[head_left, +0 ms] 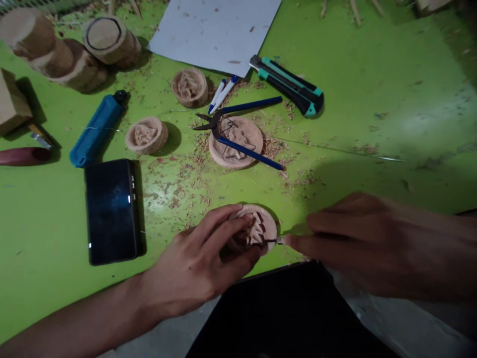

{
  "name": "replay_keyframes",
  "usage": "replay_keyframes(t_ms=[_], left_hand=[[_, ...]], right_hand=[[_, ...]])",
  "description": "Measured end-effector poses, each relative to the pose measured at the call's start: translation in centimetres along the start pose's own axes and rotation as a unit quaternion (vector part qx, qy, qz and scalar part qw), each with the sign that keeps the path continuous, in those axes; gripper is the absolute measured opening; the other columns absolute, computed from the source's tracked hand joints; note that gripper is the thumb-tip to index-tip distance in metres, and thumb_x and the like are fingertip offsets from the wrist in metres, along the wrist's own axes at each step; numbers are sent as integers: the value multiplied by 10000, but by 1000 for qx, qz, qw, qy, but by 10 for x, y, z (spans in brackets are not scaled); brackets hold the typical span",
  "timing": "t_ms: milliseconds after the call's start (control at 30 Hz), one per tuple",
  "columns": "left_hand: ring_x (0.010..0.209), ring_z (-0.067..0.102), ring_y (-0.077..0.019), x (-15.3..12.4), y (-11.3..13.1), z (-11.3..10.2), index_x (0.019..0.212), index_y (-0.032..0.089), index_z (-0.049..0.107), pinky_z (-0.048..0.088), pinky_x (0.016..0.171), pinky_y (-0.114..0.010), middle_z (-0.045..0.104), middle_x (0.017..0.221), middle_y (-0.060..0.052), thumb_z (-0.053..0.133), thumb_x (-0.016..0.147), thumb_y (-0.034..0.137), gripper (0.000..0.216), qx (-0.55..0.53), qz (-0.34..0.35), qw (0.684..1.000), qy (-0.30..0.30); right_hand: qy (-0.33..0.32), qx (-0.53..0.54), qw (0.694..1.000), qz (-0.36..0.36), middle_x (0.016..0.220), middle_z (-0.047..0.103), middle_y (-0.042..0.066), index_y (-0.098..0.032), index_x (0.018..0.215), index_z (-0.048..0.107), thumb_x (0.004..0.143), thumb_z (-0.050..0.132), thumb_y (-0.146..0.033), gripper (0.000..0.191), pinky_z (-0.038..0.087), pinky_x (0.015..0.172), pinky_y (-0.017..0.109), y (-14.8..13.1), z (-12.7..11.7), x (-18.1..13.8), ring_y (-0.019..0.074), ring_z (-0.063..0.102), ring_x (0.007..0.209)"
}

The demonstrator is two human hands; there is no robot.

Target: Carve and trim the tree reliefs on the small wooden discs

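Note:
A round wooden carving [269, 224] with a raised, jagged relief lies near the front edge of the green table. My left hand [208, 253] is closed around its left side, fingers over the rim and thumb along the front. From the right, my right hand [350, 243] grips a small carving knife [275, 240]; its thin dark tip touches the relief. The handle is hidden inside my fingers. Behind the carving lies a larger carved wooden disc [255, 133], with blue-handled pliers [246, 151] resting across it.
A black phone-like device [112, 214], a blue tool handle [97, 130] and cut log pieces [108, 40] lie left. Two carved wooden cups [147, 135], pens [223, 94], a green-black utility knife [288, 85] and white paper [216, 30] sit farther back. Wood shavings [186, 174] are scattered around.

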State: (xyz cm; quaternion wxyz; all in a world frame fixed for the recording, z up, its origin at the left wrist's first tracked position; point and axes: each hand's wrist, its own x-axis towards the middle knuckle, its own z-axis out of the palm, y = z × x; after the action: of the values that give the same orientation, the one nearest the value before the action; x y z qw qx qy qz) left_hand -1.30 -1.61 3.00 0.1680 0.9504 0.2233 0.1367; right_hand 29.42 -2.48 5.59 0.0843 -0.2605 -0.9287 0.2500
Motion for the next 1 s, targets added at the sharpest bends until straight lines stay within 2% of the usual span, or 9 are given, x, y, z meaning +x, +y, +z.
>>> replay_keyframes(t_ms=[300, 400, 500, 633, 833, 1000], left_hand=[[1289, 618, -385, 4, -1, -5, 1244, 258, 746, 709, 752, -462, 677, 1279, -153, 668, 997, 190, 267, 3, 15, 1000, -8], [1285, 612, -404, 3, -2, -6, 1254, 259, 743, 706, 711, -463, 663, 1289, -165, 655, 997, 164, 287, -2, 15, 1000, -13], [1299, 596, -411, 2, -2, -6, 1258, 258, 739, 704, 710, -475, 649, 1303, -170, 642, 1003, 159, 290, -12, 12, 1000, -15], [1312, 582, -407, 1, -1, -5, 1255, 245, 734, 703, 730, -481, 637, 1317, -174, 636, 1007, 160, 280, -25, 3, 1000, -12], [1318, 569, -421, 0, -1, -4, 1246, 226, 726, 700, 722, -500, 618, 1340, -187, 625, 1007, 153, 269, -28, 6, 1000, -12], [1335, 555, -422, 0, -2, -4, 1268, 228, 714, 699, 711, -496, 603, 1375, -190, 602, 1015, 138, 291, -25, 9, 1000, -11]], right_hand=[[5, -23, 999, 26, 884, 549, -7, -199, 1247, 542, 1016, 295, -53, 369, 293, 602, 390, -7, 5, -7, 163, 496, 665], [-12, -35, 999, 36, 864, 523, -17, -212, 1258, 550, 1062, 363, -115, 287, 281, 607, 400, -10, -1, -9, 166, 468, 658], [-35, -44, 998, 43, 850, 497, -23, -222, 1263, 555, 1049, 496, -154, 233, 273, 624, 408, -13, -3, -13, 165, 448, 674], [-17, -52, 997, 56, 911, 522, -8, -225, 1239, 565, 1059, 495, -193, 195, 286, 663, 423, -19, 2, -16, 174, 470, 726], [-14, -83, 993, 77, 856, 481, -12, -200, 1270, 530, 1074, 402, -125, 246, 254, 631, 394, -17, -5, -6, 174, 455, 671], [-33, -54, 996, 57, 903, 512, 0, -178, 1286, 502, 1042, 406, -90, 277, 259, 623, 377, -11, -7, -3, 162, 490, 692]])
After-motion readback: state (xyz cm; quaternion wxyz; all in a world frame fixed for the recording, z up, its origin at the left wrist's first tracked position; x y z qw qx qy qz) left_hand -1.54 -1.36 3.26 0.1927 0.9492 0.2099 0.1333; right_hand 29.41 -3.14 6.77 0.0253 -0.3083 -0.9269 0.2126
